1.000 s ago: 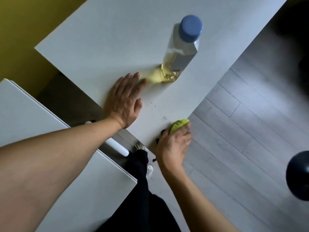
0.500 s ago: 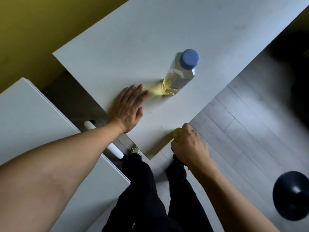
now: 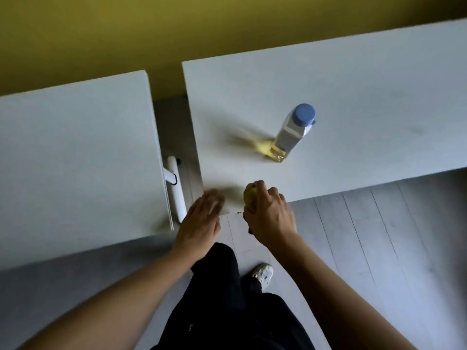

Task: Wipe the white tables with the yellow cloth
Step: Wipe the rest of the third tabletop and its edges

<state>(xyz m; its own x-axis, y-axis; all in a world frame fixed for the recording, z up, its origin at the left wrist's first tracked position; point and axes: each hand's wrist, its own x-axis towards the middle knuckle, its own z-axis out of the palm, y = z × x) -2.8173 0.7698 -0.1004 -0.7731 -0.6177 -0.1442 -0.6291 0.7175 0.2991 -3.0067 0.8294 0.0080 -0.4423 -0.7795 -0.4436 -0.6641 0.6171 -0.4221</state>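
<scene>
I see two flat white tabletops side by side against an olive-yellow wall (image 3: 101,34), with a narrow gap between them; I take the right white table (image 3: 353,102) as my landmark. On it, near its middle and well back from the near edge, stands an upright clear plastic bottle with a blue cap (image 3: 290,135) holding a little yellow liquid. At the table's near left corner, the right hand (image 3: 271,215) has its fingers curled round a bunched yellow cloth (image 3: 249,195), which sits at the table's front edge; I cannot tell whether the cloth touches the surface. The left hand (image 3: 199,221) is blurred, fingers straight and holding nothing, over that same corner. Left of the landmark lies the left white table (image 3: 75,152), a white tubular leg (image 3: 175,188) showing in the gap. Below the corner, black trousers (image 3: 227,299) and a white shoe (image 3: 262,274) stand on grey plank flooring (image 3: 379,248).
</scene>
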